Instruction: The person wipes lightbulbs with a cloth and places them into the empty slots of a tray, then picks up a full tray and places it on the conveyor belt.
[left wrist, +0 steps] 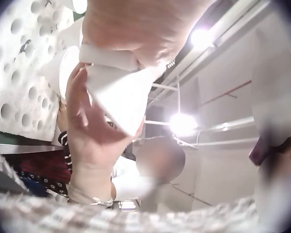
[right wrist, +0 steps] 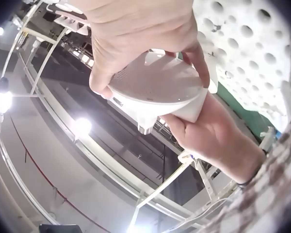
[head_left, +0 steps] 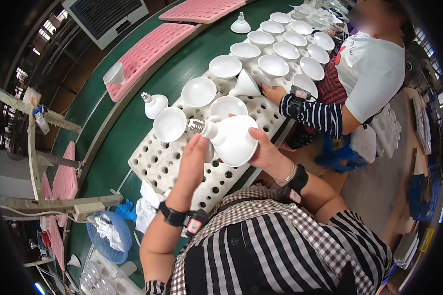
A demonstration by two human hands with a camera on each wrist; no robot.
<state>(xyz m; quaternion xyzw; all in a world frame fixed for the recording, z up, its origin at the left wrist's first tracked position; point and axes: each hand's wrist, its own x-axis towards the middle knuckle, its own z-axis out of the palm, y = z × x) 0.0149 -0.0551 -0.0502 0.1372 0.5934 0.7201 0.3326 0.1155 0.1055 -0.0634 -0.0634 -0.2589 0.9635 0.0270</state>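
In the head view a white reflector light bulb [head_left: 234, 140] with a silver screw base is held tilted over the foam board, its base pointing left. My right hand [head_left: 266, 150] grips its wide rim, thumb on the outer side. On the other side, my left hand [head_left: 193, 160] is close by the bulb's neck and holds a smooth white piece [left wrist: 109, 57] against the bulb's side; its kind I cannot tell. The right wrist view shows the bulb's broad front face [right wrist: 157, 80] between the right thumb and fingers.
A white foam board [head_left: 170, 160] full of holes lies below, bearing several bulbs [head_left: 170, 124] face up. Beyond are a green conveyor belt [head_left: 189, 46] and pink perforated trays [head_left: 147, 54]. Another person's hand [head_left: 273, 93] touches a tilted bulb [head_left: 246, 84]. A blue basket [head_left: 125, 241] stands at left.
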